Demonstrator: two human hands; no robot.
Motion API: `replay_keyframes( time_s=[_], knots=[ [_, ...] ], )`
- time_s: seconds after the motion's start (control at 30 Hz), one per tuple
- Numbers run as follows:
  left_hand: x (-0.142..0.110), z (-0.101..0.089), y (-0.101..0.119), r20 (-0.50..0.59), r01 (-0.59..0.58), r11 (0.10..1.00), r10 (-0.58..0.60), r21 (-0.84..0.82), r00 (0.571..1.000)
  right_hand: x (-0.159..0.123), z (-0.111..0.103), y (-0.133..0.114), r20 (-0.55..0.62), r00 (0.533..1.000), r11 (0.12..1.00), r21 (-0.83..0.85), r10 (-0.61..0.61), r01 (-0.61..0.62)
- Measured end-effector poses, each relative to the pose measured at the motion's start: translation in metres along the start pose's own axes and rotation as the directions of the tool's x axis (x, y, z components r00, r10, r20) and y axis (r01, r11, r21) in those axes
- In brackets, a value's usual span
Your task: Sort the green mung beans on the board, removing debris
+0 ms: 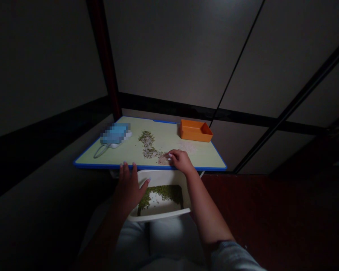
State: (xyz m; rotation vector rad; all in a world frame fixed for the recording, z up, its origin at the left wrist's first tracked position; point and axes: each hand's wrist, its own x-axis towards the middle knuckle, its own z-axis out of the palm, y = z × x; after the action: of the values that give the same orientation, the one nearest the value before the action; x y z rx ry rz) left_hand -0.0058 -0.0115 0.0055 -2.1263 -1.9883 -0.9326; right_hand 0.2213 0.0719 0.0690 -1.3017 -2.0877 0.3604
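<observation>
My left hand (130, 190) is open with its fingers spread. Its fingertips lie at the table's front edge, and its thumb reaches over the left side of a white tub (162, 217). Small green beans (169, 192) are scattered over the tub's floor. My right hand (181, 161) is low over the tabletop, fingers curled together in a pinch. Beneath its fingertips lies a thin patch of pale grains (163, 160). What it pinches, if anything, is too small to make out. A trail of mixed green and pale grains (147, 143) runs back from there.
The yellow-green table (121, 158) has a blue rim. An orange box (195, 135) stands at the back right. A blurred-out blue item (115, 133) with a looped strap (101, 150) lies at the left. Faint pale grains (188, 146) show before the box. Walls rise behind.
</observation>
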Motion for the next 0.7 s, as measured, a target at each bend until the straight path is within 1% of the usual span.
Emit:
replay_keyframes(
  time_s=[0.07,0.23,0.3,0.57,0.7],
  knots=[
    [0.0,0.0,0.0,-0.002,0.003,1.0,-0.003,0.001,1.0,-0.001,-0.002,0.004,-0.019,0.999,0.999,-0.017,0.028,-0.029],
    [0.0,0.001,0.001,-0.022,0.01,1.0,-0.01,-0.005,1.0,-0.002,-0.004,0.013,-0.109,0.981,0.982,-0.084,0.162,-0.171],
    [0.0,0.001,0.001,-0.025,0.012,1.0,-0.012,-0.005,1.0,-0.002,-0.003,0.014,-0.125,0.976,0.977,-0.088,0.181,-0.192],
    [0.0,-0.001,0.001,-0.019,0.008,1.0,-0.008,-0.007,1.0,0.001,-0.001,0.003,-0.078,0.991,0.99,-0.078,0.112,-0.118],
    [0.0,-0.002,0.002,0.001,0.009,1.0,-0.009,0.002,1.0,0.001,-0.001,0.005,-0.069,0.995,0.997,-0.022,0.068,-0.07]
  ],
)
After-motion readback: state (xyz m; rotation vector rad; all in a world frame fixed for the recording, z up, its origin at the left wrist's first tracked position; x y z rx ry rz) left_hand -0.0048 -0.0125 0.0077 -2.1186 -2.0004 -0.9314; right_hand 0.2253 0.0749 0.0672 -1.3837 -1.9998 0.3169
